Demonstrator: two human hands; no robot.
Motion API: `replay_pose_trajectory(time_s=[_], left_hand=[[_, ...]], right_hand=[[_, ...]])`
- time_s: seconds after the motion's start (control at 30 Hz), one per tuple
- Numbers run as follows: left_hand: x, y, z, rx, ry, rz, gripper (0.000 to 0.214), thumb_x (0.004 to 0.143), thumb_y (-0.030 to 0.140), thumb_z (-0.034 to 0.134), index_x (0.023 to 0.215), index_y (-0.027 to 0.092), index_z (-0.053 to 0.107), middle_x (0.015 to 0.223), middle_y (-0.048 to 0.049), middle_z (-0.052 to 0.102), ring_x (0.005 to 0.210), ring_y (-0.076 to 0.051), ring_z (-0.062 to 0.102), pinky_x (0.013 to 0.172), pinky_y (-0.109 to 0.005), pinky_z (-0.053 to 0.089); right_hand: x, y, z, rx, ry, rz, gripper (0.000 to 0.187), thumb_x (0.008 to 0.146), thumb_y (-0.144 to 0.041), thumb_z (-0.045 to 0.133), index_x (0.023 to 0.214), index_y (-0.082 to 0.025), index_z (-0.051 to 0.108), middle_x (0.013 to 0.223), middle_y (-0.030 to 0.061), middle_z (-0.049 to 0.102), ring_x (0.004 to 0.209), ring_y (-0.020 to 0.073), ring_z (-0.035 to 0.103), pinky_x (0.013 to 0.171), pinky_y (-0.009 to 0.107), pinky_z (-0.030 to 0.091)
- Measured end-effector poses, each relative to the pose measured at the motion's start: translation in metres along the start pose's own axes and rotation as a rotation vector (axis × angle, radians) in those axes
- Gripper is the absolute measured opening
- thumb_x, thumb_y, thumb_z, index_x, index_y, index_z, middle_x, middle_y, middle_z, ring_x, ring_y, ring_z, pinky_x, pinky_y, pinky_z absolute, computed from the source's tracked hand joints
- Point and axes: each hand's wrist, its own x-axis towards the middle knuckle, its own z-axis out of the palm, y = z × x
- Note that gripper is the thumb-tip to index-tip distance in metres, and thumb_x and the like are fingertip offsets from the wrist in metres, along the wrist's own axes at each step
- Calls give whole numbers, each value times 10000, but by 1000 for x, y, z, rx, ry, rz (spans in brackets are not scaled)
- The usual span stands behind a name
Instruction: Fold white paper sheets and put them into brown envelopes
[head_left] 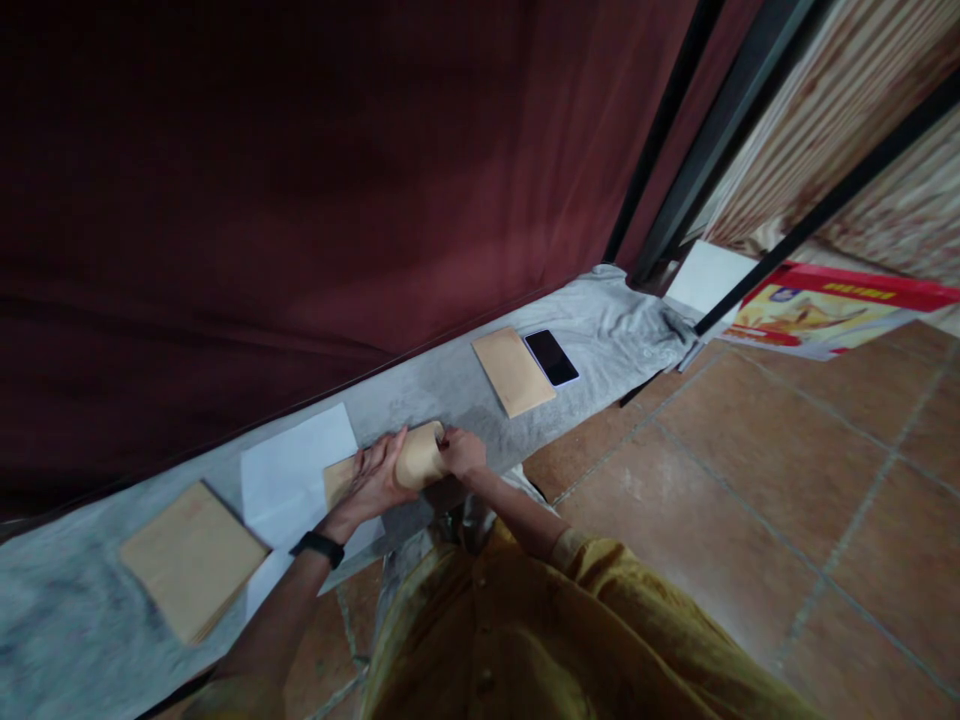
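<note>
Curling paper [417,458] near cloth edge [576,416]

I look through one head-worn camera, angled forward and steeply down over the yellow shirt [487,640]. It sits well above the left hand [381,478] and the right hand [463,453], facing the dark red curtain [360,180].

tan paper [421,457], curved up at its right end; left part lying over white paper [296,470]
</note>
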Motion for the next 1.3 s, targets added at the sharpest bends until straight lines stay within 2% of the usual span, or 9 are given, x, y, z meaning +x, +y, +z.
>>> replay_pose_trajectory(time_s=[0.13, 0.33, 0.6, 0.73, 0.97, 1.07, 1.17, 1.23, 1.3], left_hand=[[0, 0, -1, -6, -24, -13, 1241, 658, 445, 797, 1623, 241, 44, 1561, -189, 371, 1454, -392, 355, 1200, -569, 172], [-1, 3, -3, 24, 0, 8, 1204, 661, 447, 790, 1619, 204, 103, 1526, -193, 417, 1424, -397, 393, 1194, -559, 189], [-4, 3, -3, 58, 53, 48, 1162, 692, 453, 781, 1623, 200, 133, 1515, -210, 434, 1422, -407, 396, 1190, -581, 189], [-5, 1, -3, 100, 72, 86, 1153, 693, 449, 786, 1624, 208, 149, 1556, -228, 388, 1460, -422, 348, 1197, -626, 152], [5, 11, -21, 86, 143, 172, 1041, 746, 375, 767, 1616, 251, 209, 1668, -200, 225, 1540, -413, 188, 1212, -661, 68], [5, 27, -21, -81, 272, 87, 973, 768, 379, 770, 1595, 264, 270, 1683, -175, 197, 1552, -397, 153, 1221, -647, 94], [0, 51, -7, -471, 472, -149, 879, 798, 427, 756, 1554, 232, 351, 1626, -186, 323, 1514, -360, 286, 1200, -550, 292], [-3, 68, 5, -851, 488, -373, 798, 820, 439, 743, 1509, 221, 404, 1450, -181, 534, 1354, -321, 522, 1070, -467, 476], [-5, 85, 15, -1249, 402, -568, 720, 836, 401, 741, 1462, 219, 436, 1188, -135, 678, 1059, -259, 698, 879, -400, 579]], right_hand=[[-1, -2, -1, -9, -5, 3, 239, 951, -272, 557, 1078, -162, 727, 1078, 176, 762, 982, 299, 733, 763, 327, 530], [-5, -3, 1, -67, 68, 22, 350, 982, -289, 532, 1272, -101, 588, 1066, 175, 751, 943, 257, 733, 737, 299, 513], [-3, -1, 0, -51, 54, -12, 201, 913, -198, 584, 1047, -186, 733, 1120, 121, 737, 925, 200, 716, 703, 239, 482], [-7, 4, 1, 195, 83, -23, 140, 817, -137, 640, 913, -180, 732, 1082, 99, 729, 924, 199, 694, 732, 238, 467], [-2, 13, 2, 730, 165, 66, 155, 707, -123, 662, 632, -215, 561, 595, -48, 585, 675, 151, 621, 645, 223, 464], [3, 13, 5, 905, 207, 132, 184, 723, -200, 637, 633, -228, 478, 537, -79, 519, 555, 128, 569, 547, 216, 463], [2, 13, 11, 1071, 247, 196, 209, 736, -295, 616, 660, -241, 429, 534, -85, 509, 499, 124, 545, 477, 224, 470], [-2, 13, 16, 1159, 269, 220, 213, 724, -340, 621, 683, -241, 436, 560, -80, 529, 506, 126, 553, 469, 230, 484], [-8, 14, 23, 1221, 288, 229, 214, 706, -365, 631, 707, -239, 458, 590, -73, 551, 523, 127, 563, 482, 236, 496]])
